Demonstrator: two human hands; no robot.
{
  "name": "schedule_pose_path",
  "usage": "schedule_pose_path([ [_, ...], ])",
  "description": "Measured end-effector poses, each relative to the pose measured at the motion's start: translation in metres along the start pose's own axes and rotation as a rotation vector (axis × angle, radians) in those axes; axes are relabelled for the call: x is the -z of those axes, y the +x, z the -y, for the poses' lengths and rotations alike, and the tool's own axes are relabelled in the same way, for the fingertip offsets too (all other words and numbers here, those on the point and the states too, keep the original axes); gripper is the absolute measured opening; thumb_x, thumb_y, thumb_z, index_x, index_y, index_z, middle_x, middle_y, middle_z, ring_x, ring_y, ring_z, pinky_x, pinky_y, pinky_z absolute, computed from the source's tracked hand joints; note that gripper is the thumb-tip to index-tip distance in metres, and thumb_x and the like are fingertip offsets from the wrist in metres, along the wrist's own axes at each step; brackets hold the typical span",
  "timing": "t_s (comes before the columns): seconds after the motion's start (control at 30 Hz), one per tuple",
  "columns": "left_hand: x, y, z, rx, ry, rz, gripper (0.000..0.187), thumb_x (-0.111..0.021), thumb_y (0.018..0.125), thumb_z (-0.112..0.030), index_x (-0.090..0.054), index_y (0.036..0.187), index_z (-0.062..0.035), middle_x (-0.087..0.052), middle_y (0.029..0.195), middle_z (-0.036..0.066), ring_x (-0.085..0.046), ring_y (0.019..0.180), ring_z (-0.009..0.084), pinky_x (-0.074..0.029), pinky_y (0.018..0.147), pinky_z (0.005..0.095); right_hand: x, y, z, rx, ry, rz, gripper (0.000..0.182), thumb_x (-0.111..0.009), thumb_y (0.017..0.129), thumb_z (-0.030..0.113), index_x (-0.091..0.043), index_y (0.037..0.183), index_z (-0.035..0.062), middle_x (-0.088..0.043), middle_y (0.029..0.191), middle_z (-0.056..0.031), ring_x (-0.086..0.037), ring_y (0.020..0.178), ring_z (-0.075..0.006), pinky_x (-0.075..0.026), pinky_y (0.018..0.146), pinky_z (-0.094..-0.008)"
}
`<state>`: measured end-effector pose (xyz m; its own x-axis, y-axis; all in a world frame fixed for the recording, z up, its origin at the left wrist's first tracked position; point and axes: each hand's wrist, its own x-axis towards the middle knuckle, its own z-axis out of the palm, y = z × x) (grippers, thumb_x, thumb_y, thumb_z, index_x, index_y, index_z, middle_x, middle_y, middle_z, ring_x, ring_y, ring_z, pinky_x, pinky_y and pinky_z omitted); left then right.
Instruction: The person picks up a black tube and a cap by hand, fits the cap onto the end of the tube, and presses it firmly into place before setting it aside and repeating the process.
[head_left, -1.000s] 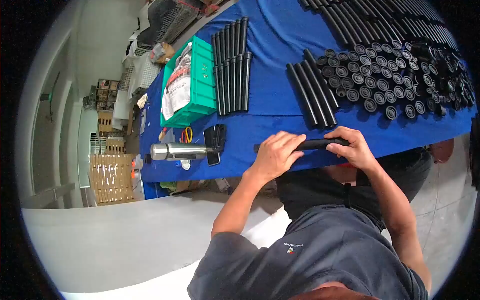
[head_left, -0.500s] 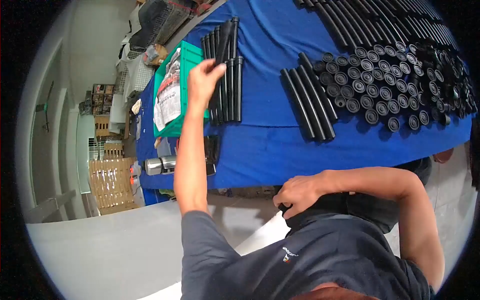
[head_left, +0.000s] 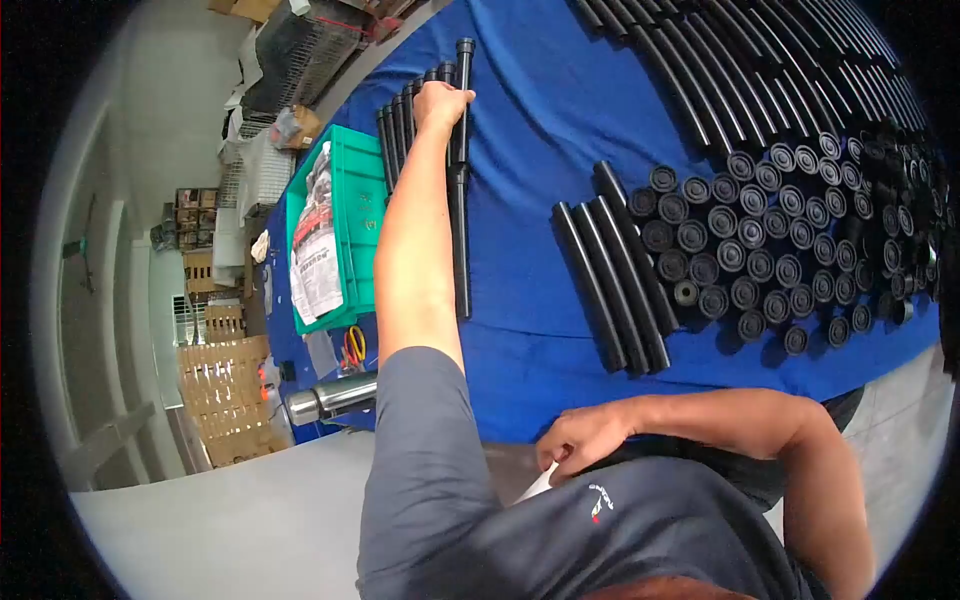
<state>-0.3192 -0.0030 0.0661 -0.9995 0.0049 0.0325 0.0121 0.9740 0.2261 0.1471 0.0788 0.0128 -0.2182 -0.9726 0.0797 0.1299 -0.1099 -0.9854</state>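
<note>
My left hand is stretched out over a row of black tubes with capped ends, its fingers closed on a black tube near the capped far end. Its thumb lies against the outermost capped tube. More black tubes lie side by side to the left, partly hidden by my forearm. My right hand is low by my body at the table's front edge. Its fingers are curled in, and what they hold, if anything, is hidden. A white edge shows just below them.
A green crate with newspaper stands left of my arm. By it lie scissors and a steel flask. On the blue cloth are a few loose tubes, many round black caps and rows of long tubes.
My left hand has moved farther out along the tube row, and the slanted tube now lies closer in line with the others. My right hand stays low, fingers more curled. The view has shifted.
</note>
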Motion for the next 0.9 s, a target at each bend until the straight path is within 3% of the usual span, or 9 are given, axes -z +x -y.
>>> schedule_pose_path([
  [0.17,-0.010,0.013,-0.007,0.057,0.082,-0.048,0.049,-0.087,0.075,-0.039,-0.076,0.112,-0.0085,-0.074,0.116,0.017,-0.070,0.111,0.0324,-0.052,0.101,0.0421,0.003,0.000,0.000,0.026,0.025,0.001,0.033,-0.067,0.095,0.033,-0.070,0.110,0.0041,-0.073,0.098,-0.0107,-0.068,0.092,-0.0235,-0.052,0.081,-0.0386],
  [0.4,-0.014,0.005,-0.003,0.065,0.245,-0.015,0.051,-0.084,0.077,-0.040,-0.075,0.115,-0.0065,-0.072,0.122,0.019,-0.068,0.116,0.0352,-0.054,0.100,0.0440,0.004,0.001,-0.002,0.028,0.056,0.005,0.035,-0.068,0.095,0.034,-0.069,0.113,0.0041,-0.073,0.099,-0.0115,-0.068,0.091,-0.0236,-0.052,0.079,-0.0393],
  [0.5,-0.012,-0.006,-0.005,0.031,0.280,-0.019,0.038,-0.072,0.084,-0.024,-0.073,0.115,-0.0021,-0.070,0.124,0.022,-0.067,0.117,0.0385,-0.055,0.100,0.0470,0.003,0.003,-0.004,0.018,0.036,0.012,0.033,-0.068,0.095,0.032,-0.069,0.112,0.0039,-0.073,0.099,-0.0118,-0.068,0.091,-0.0245,-0.052,0.079,-0.0397],
  [0.6,-0.009,-0.011,-0.006,0.024,0.290,0.000,0.034,-0.069,0.085,-0.021,-0.073,0.113,-0.0022,-0.070,0.123,0.023,-0.067,0.118,0.0393,-0.055,0.099,0.0482,0.002,0.003,-0.006,0.020,0.017,0.009,0.032,-0.067,0.095,0.031,-0.069,0.112,0.0038,-0.073,0.100,-0.0124,-0.068,0.092,-0.0255,-0.052,0.079,-0.0402],
  [0.77,-0.008,-0.019,-0.007,0.029,0.295,-0.044,0.042,-0.068,0.087,-0.022,-0.066,0.124,-0.0034,-0.068,0.127,0.023,-0.065,0.120,0.0389,-0.054,0.101,0.0492,0.005,-0.001,0.003,0.048,0.006,-0.021,0.034,-0.067,0.094,0.032,-0.069,0.113,0.0038,-0.074,0.102,-0.0138,-0.069,0.094,-0.0263,-0.052,0.082,-0.0416],
  [0.8,-0.020,0.000,0.008,0.011,0.309,-0.058,0.055,-0.079,0.082,-0.037,-0.064,0.126,-0.0078,-0.067,0.129,0.021,-0.064,0.121,0.0393,-0.052,0.102,0.0507,0.003,0.002,-0.001,0.056,0.001,-0.013,0.035,-0.066,0.094,0.033,-0.069,0.113,0.0038,-0.074,0.102,-0.0140,-0.069,0.095,-0.0263,-0.052,0.082,-0.0418],
  [0.83,-0.006,-0.018,-0.007,0.028,0.324,-0.008,0.048,-0.069,0.087,-0.025,-0.062,0.131,-0.0064,-0.067,0.131,0.020,-0.065,0.122,0.0375,-0.053,0.103,0.0485,0.003,0.003,-0.003,0.065,-0.006,-0.005,0.035,-0.066,0.093,0.033,-0.070,0.113,0.0039,-0.074,0.103,-0.0142,-0.069,0.096,-0.0263,-0.052,0.083,-0.0420],
  [0.9,-0.009,-0.012,-0.006,0.022,0.346,-0.004,0.049,-0.071,0.087,-0.027,-0.062,0.132,-0.0082,-0.066,0.132,0.018,-0.064,0.123,0.0366,-0.053,0.103,0.0483,0.004,0.003,0.000,0.032,-0.005,0.022,0.036,-0.065,0.095,0.035,-0.070,0.113,0.0039,-0.074,0.105,-0.0141,-0.068,0.098,-0.0270,-0.052,0.086,-0.0415],
])
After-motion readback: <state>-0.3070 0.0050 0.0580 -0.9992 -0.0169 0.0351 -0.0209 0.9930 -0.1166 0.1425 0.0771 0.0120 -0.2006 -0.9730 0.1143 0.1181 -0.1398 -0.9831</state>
